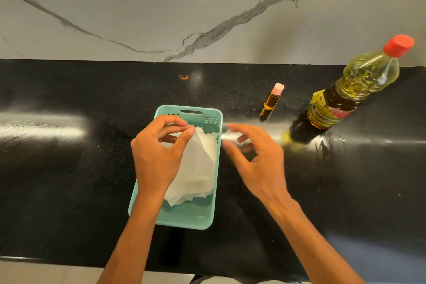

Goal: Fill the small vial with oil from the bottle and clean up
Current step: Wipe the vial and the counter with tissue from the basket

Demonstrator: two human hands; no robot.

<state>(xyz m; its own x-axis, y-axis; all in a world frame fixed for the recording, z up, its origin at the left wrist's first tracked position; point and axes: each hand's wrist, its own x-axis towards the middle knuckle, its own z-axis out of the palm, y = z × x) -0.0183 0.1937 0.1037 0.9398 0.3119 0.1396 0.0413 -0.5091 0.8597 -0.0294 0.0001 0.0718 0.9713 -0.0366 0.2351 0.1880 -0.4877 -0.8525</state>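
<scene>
Nearest you, your left hand hovers over the shallow teal plastic basket on the glossy black stone counter, pinching the top corner of a thin white tissue sheet between thumb and forefinger. Your right hand hangs just beside the basket's right rim, fingers loosely curled, gripping nothing I can make out. Farther right, nearer that hand, stand the small amber glass vial with pink cap and the red-capped clear plastic oil bottle, both upright and closed, so wiping looks next.
</scene>
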